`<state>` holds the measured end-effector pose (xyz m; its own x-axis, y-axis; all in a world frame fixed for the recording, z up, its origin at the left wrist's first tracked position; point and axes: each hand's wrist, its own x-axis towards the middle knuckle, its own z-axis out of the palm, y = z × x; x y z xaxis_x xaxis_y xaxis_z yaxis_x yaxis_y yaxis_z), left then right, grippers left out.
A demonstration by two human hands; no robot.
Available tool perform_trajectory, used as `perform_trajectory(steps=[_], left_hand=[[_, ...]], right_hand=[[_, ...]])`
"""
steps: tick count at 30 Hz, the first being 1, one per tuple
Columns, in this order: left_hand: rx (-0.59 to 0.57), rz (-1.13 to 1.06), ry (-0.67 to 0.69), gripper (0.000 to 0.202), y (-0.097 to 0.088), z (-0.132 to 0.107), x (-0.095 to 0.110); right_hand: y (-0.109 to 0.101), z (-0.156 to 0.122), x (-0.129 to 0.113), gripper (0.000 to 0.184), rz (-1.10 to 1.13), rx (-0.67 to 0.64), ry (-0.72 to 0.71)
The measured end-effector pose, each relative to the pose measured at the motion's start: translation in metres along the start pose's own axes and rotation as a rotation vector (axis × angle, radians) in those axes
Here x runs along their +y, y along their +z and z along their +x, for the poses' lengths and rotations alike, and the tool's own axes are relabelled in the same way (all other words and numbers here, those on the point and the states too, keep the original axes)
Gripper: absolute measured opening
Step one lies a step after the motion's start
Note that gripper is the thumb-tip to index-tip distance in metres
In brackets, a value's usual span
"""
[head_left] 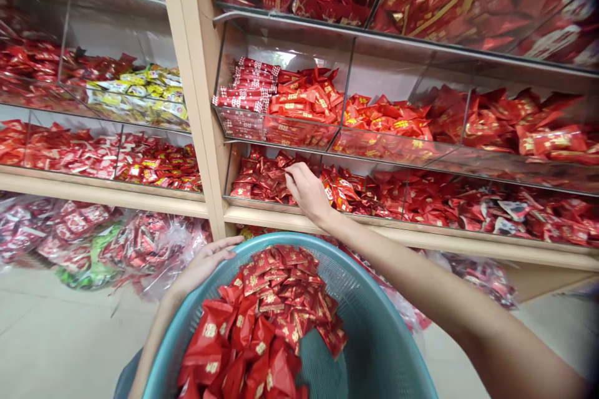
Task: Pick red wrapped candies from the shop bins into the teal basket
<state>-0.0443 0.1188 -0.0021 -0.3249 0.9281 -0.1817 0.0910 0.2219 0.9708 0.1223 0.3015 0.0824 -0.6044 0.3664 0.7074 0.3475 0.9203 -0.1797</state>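
While our basket [374, 324] fills the foreground, we've big red packs [215, 336] loose in its near part, w/ small red packs [285, 280] heaped just behind them, twd the shelf. Our L hand [203, 268] lies at the far-left rim, fingers stretched along it; thumb's hidden, so can't tell how hard we grip, if at all. Past the rim, our R hand [309, 193] is at the btm-row bin [262, 204] right of the post [191, 75], thumb & fingers bent twd dark red packs [262, 177]. Tips look close together, but can't tell whether we pinch a pack or only touch one. Step in hand, we'd judge: picking fr. that bin, basket near below. Next move prob. calls for a light grip on slick wraps, a lift over the bin's low front, & a steady L hand, since heaped packs could slide if the basket tips. Brighter packs [344, 190] lie next door, so we'd watch for mix-ups. Higher up, striped sticks [248, 87] lie beside other red packs [306, 100]; yellow packs [140, 87] sit L of the post.
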Motion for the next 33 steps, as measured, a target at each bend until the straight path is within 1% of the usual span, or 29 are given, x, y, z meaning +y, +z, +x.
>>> perform_trajectory(steps=[2,3,4,5,7,9,11,14,16,19,21,24,26,29,33], left_hand=[[-0.001,-0.010,0.001,0.052,0.000,-0.001,0.000],[-0.004,-0.011,0.004,0.052,-0.001,-0.001,0.000],[-0.009,-0.009,0.013,0.051,-0.001,-0.001,0.000],[-0.014,-0.003,0.025,0.051,-0.001,-0.001,0.000],[-0.017,0.016,0.049,0.050,-0.001,0.000,0.000],[-0.016,0.032,0.057,0.049,-0.001,0.001,0.000],[-0.013,0.037,0.049,0.048,-0.001,0.001,0.000],[-0.006,0.030,0.038,0.045,0.000,0.001,0.000],[0.000,0.025,0.040,0.043,0.000,0.000,0.001],[-0.001,0.009,0.033,0.041,0.001,-0.001,0.001],[-0.002,-0.014,0.019,0.040,0.001,-0.003,0.002],[0.005,-0.040,0.006,0.039,0.002,-0.004,0.003],[0.011,-0.045,0.004,0.038,0.003,-0.005,0.004],[0.016,-0.054,0.004,0.040,0.003,-0.006,0.005],[0.024,-0.040,0.027,0.038,0.003,-0.008,0.008]], right_hand=[[-0.008,-0.019,-0.008,0.024,0.191,0.085,0.078],[-0.012,-0.029,-0.013,0.023,0.295,0.105,0.155],[-0.016,-0.039,-0.017,0.021,0.406,0.098,0.253],[-0.020,-0.049,-0.021,0.021,0.524,0.063,0.364],[-0.028,-0.067,-0.025,0.022,0.735,-0.048,0.585],[-0.034,-0.081,-0.025,0.024,0.871,-0.165,0.757],[-0.040,-0.092,-0.022,0.025,0.924,-0.255,0.858],[-0.046,-0.105,-0.018,0.027,0.944,-0.348,0.905],[-0.047,-0.112,-0.018,0.026,0.910,-0.369,0.875],[-0.047,-0.121,-0.021,0.024,0.795,-0.359,0.751],[-0.046,-0.127,-0.025,0.023,0.688,-0.328,0.632],[-0.045,-0.134,-0.029,0.021,0.520,-0.274,0.413],[-0.043,-0.138,-0.031,0.019,0.451,-0.254,0.279],[-0.040,-0.144,-0.032,0.018,0.413,-0.245,0.124],[-0.037,-0.150,-0.034,0.022,0.318,-0.276,-0.043]])
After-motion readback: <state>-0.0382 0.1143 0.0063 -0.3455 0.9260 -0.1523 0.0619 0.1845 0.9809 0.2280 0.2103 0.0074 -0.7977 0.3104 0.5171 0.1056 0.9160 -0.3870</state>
